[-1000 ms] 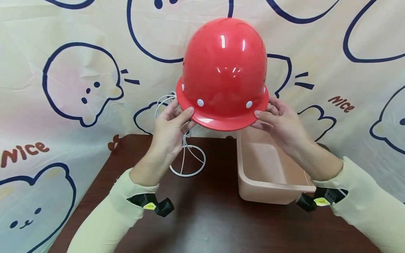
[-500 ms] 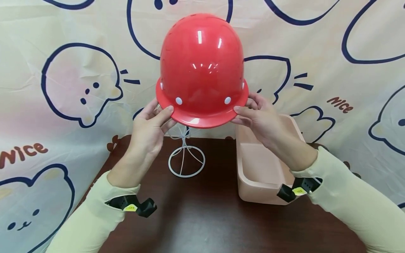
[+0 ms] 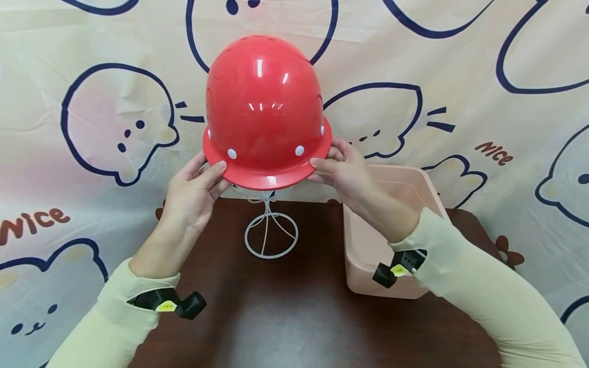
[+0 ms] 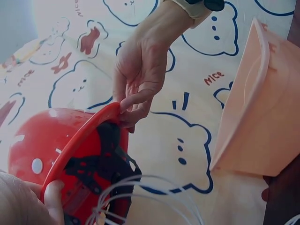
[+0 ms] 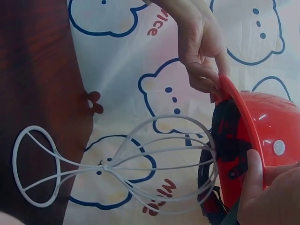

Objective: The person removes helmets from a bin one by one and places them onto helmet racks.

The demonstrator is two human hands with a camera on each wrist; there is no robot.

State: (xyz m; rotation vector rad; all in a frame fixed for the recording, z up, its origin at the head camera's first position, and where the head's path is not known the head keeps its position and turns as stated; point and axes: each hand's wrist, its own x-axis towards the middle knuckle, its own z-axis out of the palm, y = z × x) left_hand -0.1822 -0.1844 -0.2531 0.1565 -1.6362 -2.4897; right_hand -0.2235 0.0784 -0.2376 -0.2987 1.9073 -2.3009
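Note:
A red hard hat (image 3: 264, 107) with white round plugs hangs in the air between both hands, brim toward the wearer of the camera. The left hand (image 3: 190, 197) pinches the brim's left side, thumb on top. The right hand (image 3: 347, 171) pinches the right side in the same way. Below the hat a white wire stand (image 3: 271, 235) with a ring base rises from the table; its upper part is hidden by the hat in the head view. In the right wrist view the stand's rounded wire top (image 5: 164, 164) reaches the hat's opening, by the black inner straps (image 5: 227, 136).
A pink plastic bin (image 3: 354, 260) stands on the dark brown table (image 3: 285, 317) to the right, under the right forearm. Behind the table hangs a pale cloth (image 3: 115, 214) with cartoon bears. Each wrist carries a small black camera (image 3: 190, 305).
Both hands have carried the hard hat leftward, over the wire stand, and it now sits a little lower than half a second ago. The stand and bin have stayed put.

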